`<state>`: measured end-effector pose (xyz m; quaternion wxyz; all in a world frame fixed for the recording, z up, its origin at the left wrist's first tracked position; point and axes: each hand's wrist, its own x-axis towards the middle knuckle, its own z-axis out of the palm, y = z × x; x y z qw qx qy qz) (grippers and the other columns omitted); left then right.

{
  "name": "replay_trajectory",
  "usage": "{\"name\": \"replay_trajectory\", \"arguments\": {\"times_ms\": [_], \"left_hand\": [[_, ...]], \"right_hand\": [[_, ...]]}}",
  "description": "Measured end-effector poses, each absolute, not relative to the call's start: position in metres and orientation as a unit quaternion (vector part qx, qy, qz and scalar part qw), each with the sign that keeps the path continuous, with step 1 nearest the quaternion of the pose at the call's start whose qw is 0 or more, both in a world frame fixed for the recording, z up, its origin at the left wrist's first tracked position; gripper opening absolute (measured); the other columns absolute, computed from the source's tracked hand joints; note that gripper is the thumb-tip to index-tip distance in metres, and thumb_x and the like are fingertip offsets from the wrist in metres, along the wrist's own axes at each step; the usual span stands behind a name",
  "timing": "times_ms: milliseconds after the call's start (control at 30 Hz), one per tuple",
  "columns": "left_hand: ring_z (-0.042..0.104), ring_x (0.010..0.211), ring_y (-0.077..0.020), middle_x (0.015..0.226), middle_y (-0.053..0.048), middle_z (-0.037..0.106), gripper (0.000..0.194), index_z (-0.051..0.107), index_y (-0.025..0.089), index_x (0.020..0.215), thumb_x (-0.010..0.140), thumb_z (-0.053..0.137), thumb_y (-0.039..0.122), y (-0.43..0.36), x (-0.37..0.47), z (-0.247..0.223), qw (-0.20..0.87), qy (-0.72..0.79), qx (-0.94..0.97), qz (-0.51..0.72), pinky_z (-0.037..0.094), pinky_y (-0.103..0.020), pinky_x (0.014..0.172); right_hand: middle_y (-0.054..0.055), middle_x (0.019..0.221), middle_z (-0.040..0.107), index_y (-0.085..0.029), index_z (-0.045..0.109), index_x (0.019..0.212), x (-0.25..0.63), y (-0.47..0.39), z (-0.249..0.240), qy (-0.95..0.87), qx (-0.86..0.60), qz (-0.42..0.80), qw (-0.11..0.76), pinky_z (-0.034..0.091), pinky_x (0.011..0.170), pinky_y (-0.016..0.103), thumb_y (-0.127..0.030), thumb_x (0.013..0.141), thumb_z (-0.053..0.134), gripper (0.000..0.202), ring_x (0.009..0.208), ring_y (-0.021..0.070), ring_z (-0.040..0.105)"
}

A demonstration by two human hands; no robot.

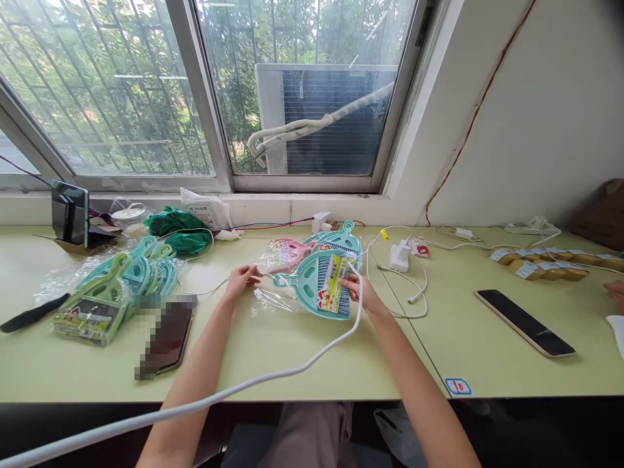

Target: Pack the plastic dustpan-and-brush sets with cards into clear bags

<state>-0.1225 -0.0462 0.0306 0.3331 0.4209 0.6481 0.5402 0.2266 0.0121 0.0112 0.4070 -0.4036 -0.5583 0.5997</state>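
A turquoise dustpan [306,284] lies near the middle of the table, its handle toward the left. Blue brush bristles and a printed label card [331,286] sit on it. My right hand [363,292] is closed on the dustpan's right side, at the bristles and card. Left of the handle, my left hand [242,283] pinches what looks like the edge of a clear plastic bag [270,301]; the fingertips are small in view. Just beyond are a pink dustpan [287,252] and another turquoise dustpan [346,239], both in clear wrapping.
Several wrapped dustpans [110,292] are piled at left, near a black-handled tool [34,313] and phone [170,335]. A white cable [273,376] crosses the foreground. At right are a charger [400,257], a dark tablet-like device [524,322], brown packages [541,266] and part of another person's hand [615,292].
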Motion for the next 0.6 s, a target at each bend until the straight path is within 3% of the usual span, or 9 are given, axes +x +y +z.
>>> {"name": "replay_trajectory", "arguments": {"times_ms": [200, 367, 500, 600], "left_hand": [[0.063, 0.047, -0.014, 0.069, -0.007, 0.066, 0.027, 0.056, 0.013, 0.083, 0.086, 0.049, 0.039, -0.047, -0.163, 0.028, 0.172, 0.669, 0.226, 0.687, 0.047, -0.021, 0.044], [0.061, 0.047, -0.0107, 0.071, -0.003, 0.063, 0.012, 0.05, 0.015, 0.091, 0.087, 0.046, 0.025, -0.046, -0.196, 0.013, 0.052, 0.632, 0.111, 0.765, 0.053, -0.023, 0.049], [0.066, 0.058, -0.0128, 0.081, -0.006, 0.065, 0.017, 0.045, 0.014, 0.106, 0.091, 0.04, 0.021, -0.044, -0.203, 0.006, 0.029, 0.626, 0.082, 0.775, 0.057, -0.027, 0.056], [0.068, 0.087, -0.0203, 0.105, -0.016, 0.063, 0.033, 0.036, 0.013, 0.122, 0.09, 0.044, 0.02, -0.044, -0.201, 0.008, -0.027, 0.674, 0.097, 0.732, 0.058, -0.035, 0.068]], "right_hand": [[-0.011, 0.04, 0.03, -0.019, 0.055, 0.069, 0.234, 0.008, 0.028, -0.499, -0.396, 0.634, 0.439, 0.012, 0.036, 0.021, -0.043, 0.063, 0.075, 0.032, 0.035, 0.003, 0.02], [-0.01, 0.043, 0.035, -0.019, 0.057, 0.075, 0.227, 0.003, 0.026, -0.53, -0.375, 0.661, 0.377, 0.014, 0.035, 0.02, -0.044, 0.063, 0.076, 0.033, 0.035, 0.0032, 0.023], [-0.009, 0.047, 0.044, -0.019, 0.059, 0.085, 0.221, -0.004, 0.018, -0.581, -0.366, 0.676, 0.268, 0.024, 0.035, 0.019, -0.045, 0.068, 0.073, 0.034, 0.035, 0.0051, 0.036], [-0.01, 0.043, 0.043, -0.018, 0.057, 0.083, 0.219, -0.009, 0.015, -0.61, -0.358, 0.681, 0.19, 0.029, 0.036, 0.019, -0.047, 0.07, 0.071, 0.035, 0.036, 0.0074, 0.045]]}}
